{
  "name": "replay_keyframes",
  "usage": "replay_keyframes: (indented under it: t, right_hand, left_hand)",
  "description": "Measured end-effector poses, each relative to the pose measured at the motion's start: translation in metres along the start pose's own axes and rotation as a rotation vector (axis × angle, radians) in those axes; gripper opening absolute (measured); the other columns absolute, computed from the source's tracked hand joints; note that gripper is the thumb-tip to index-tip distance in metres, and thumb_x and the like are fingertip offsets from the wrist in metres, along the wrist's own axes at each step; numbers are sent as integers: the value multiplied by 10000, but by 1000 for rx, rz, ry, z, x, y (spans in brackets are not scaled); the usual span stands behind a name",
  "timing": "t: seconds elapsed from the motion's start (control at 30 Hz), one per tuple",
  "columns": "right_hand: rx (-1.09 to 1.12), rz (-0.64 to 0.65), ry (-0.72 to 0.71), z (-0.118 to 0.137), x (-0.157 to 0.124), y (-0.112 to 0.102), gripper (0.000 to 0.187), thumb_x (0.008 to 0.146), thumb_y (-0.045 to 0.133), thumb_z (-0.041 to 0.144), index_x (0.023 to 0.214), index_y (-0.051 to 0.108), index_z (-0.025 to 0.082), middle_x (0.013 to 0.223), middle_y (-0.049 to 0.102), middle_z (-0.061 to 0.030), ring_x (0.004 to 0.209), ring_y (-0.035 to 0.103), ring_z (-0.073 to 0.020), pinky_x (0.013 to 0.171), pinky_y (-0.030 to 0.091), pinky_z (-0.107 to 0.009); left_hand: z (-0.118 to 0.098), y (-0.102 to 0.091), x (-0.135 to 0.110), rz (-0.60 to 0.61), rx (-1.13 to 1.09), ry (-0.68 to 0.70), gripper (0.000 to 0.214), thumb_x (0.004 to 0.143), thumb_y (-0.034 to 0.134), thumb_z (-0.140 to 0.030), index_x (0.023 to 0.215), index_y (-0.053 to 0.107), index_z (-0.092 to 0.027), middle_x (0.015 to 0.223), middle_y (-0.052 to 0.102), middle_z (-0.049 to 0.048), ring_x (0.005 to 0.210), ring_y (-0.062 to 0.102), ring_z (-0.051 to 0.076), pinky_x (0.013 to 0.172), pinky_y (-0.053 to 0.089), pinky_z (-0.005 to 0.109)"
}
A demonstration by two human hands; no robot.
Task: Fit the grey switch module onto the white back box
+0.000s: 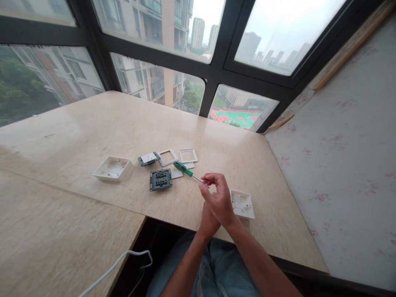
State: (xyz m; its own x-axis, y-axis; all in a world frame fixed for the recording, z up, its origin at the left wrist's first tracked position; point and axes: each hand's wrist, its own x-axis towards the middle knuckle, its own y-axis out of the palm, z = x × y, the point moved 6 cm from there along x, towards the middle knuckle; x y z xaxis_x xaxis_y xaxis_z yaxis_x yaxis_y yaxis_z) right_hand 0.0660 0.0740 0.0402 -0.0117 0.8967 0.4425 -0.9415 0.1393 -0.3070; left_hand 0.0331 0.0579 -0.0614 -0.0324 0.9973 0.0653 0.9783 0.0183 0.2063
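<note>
My right hand [219,197] is over the near part of the ledge with its fingers curled toward the thumb. Whatever its fingertips hold, if anything, is too small to make out. A screwdriver [182,167] with a green and black handle points its metal shaft at these fingertips, and its tip is partly hidden by them. My left hand [209,220] is crossed beneath the right one, its fingers hidden. Right of the hands is a white mounting box [243,205]. Beyond the screwdriver handle are a dark grey switch module [161,180] and white frames [188,150].
Another white mounting box [111,178] stands at the left. A second switch module [149,158] with a white face lies near a tilted white frame [172,160]. A white cable [116,264] crosses the near ledge edge. Windows border the back, a papered wall [340,165] the right.
</note>
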Motion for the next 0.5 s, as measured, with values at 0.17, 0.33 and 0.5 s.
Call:
replay_keyframes:
  t: [0.17, 0.33, 0.5]
  right_hand:
    - [-103, 212, -64, -2, 2, 44, 455, 880, 668, 285, 1299, 497, 247, 1177, 638, -90, 1074, 639, -240, 948, 534, -436]
    - [-177, 344, -136, -10, 10, 79, 622, 868, 692, 264, 1423, 414, 231, 1372, 555, -151, 1305, 537, -297, 1096, 463, -514]
    - [-308, 477, -194, -16, 15, 116, 754, 811, 774, 303, 1461, 402, 214, 1451, 496, -174, 1405, 434, -341, 1180, 362, -556]
  left_hand:
    - [14, 1, 6, -52, -137, -55, 112, 818, 695, -280, 890, 736, -204, 931, 734, 72, 935, 677, 246, 997, 496, 467]
    - [19, -6, 6, -99, -341, -149, 196, 806, 742, -353, 885, 719, -175, 883, 729, 74, 840, 683, 200, 833, 543, 362]
    - [30, -13, 9, -192, -583, -239, 307, 767, 772, -421, 914, 670, -172, 925, 718, 64, 797, 682, 155, 734, 539, 291]
